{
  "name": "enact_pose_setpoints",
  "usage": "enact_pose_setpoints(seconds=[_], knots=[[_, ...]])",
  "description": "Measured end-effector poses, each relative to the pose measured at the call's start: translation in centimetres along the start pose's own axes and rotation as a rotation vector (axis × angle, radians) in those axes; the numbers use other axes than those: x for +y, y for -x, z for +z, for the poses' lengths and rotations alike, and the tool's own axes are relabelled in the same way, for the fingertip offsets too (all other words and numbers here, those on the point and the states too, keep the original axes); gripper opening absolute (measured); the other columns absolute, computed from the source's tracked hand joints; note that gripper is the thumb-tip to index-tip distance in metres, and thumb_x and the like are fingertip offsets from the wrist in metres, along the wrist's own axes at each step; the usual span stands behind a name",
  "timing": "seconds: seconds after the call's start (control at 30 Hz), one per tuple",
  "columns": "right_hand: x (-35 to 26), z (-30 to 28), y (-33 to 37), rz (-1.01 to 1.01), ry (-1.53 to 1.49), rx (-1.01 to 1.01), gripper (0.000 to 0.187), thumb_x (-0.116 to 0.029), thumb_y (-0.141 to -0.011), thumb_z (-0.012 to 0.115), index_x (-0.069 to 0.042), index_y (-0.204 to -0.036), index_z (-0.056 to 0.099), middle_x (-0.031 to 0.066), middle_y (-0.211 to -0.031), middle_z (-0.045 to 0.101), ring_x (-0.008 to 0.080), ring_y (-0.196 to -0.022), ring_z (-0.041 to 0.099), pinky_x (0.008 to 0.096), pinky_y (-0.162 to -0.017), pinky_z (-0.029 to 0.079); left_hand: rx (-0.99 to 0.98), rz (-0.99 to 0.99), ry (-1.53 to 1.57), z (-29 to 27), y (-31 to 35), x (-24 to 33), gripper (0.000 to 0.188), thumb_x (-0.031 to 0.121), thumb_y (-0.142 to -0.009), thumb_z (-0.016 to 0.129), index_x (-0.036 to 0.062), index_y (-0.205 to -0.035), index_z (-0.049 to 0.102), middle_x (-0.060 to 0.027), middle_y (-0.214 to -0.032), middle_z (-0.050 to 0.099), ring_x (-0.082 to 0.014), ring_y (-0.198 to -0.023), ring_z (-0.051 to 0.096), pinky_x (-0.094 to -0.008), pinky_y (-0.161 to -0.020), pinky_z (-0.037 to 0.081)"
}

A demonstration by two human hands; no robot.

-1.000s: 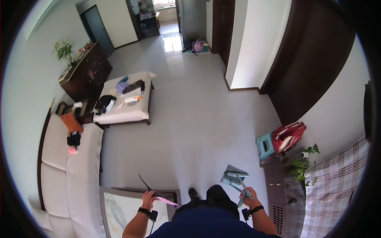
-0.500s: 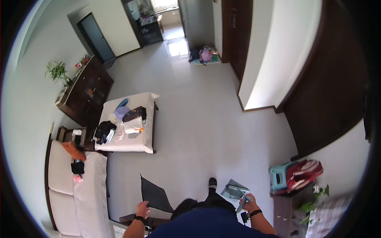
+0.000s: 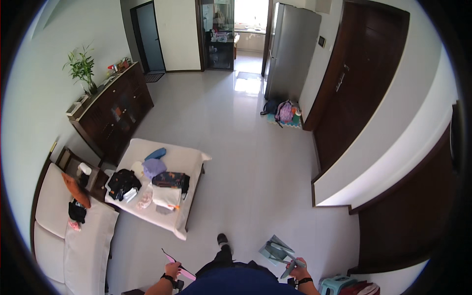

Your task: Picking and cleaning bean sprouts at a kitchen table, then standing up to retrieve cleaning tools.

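Note:
My left hand (image 3: 172,269) shows at the bottom edge, closed on a thin flat pink sheet (image 3: 184,272) with a dark edge. My right hand (image 3: 296,266) grips a grey pen-like tool (image 3: 289,269) together with a grey-green folded paper (image 3: 274,250) that sticks up and to the left. Both hands are held in front of my dark blue top, above the pale tiled floor. One foot in a dark shoe (image 3: 222,239) shows between them.
A low table under a white cloth (image 3: 183,221) carries clothes and bags at the left. A pale sofa (image 3: 73,241) runs along the left wall, beside a dark sideboard (image 3: 110,108) with a plant. A teal stool (image 3: 337,283) stands at the lower right; bags lie by the dark door.
The view has tilted up toward the far doorway and fridge. The dark panel near my left hand is gone from view; the pink sheet shows again. My right hand keeps its tool and paper.

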State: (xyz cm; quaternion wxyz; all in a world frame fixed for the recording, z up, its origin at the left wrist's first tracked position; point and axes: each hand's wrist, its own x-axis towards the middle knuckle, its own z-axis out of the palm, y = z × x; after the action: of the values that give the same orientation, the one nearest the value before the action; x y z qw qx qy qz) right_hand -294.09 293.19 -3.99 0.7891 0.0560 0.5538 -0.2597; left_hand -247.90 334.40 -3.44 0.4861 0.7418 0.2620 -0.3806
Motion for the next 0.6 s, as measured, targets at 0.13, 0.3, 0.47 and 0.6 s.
enact_pose_setpoints(seconds=[0.13, 0.3, 0.47, 0.6], knots=[[-3.4, 5.8, -5.9, -0.057, 0.04, -0.137, 0.031, -0.032, -0.08, 0.058, -0.001, -0.078, 0.058, 0.0146, -0.069, 0.054, 0.0347, -0.067, 0.056, 0.0487, -0.065, 0.049, -0.131, 0.113, -0.223, 7.9, -4.7, 13.1, 0.016, 0.018, -0.079, 0.07, 0.0021, -0.081, 0.066, -0.0073, -0.071, 0.063, -0.0185, -0.061, 0.062, -0.0306, -0.05, 0.048], [-5.7, 15.7, -12.5, -0.119, -0.017, -0.132, 0.03, -0.031, -0.081, 0.057, -0.001, -0.078, 0.057, 0.0139, -0.071, 0.055, 0.0343, -0.067, 0.057, 0.0486, -0.065, 0.049, -0.228, 0.202, -0.314, 17.0, -10.0, 30.4, 0.017, 0.019, -0.08, 0.07, 0.0029, -0.084, 0.067, -0.0076, -0.073, 0.063, -0.019, -0.063, 0.062, -0.0329, -0.055, 0.05], [-9.5, 25.7, -21.4, -0.128, -0.005, -0.194, 0.029, -0.029, -0.081, 0.057, -0.001, -0.078, 0.056, 0.015, -0.074, 0.055, 0.0347, -0.068, 0.056, 0.0484, -0.065, 0.049, -0.162, 0.227, -0.338, 22.2, -17.8, 39.9, 0.022, 0.022, -0.079, 0.071, 0.0019, -0.086, 0.066, -0.0094, -0.074, 0.065, -0.0202, -0.064, 0.064, -0.0335, -0.056, 0.051], [-12.7, 34.5, -27.9, -0.029, -0.046, -0.172, 0.035, -0.031, -0.081, 0.057, 0.003, -0.089, 0.053, 0.0222, -0.083, 0.055, 0.039, -0.073, 0.056, 0.0512, -0.068, 0.05, -0.086, 0.148, -0.259, 23.1, -20.8, 46.0, 0.017, 0.021, -0.084, 0.066, 0.0037, -0.085, 0.067, -0.0089, -0.071, 0.064, -0.0183, -0.058, 0.063, -0.0328, -0.046, 0.049]])
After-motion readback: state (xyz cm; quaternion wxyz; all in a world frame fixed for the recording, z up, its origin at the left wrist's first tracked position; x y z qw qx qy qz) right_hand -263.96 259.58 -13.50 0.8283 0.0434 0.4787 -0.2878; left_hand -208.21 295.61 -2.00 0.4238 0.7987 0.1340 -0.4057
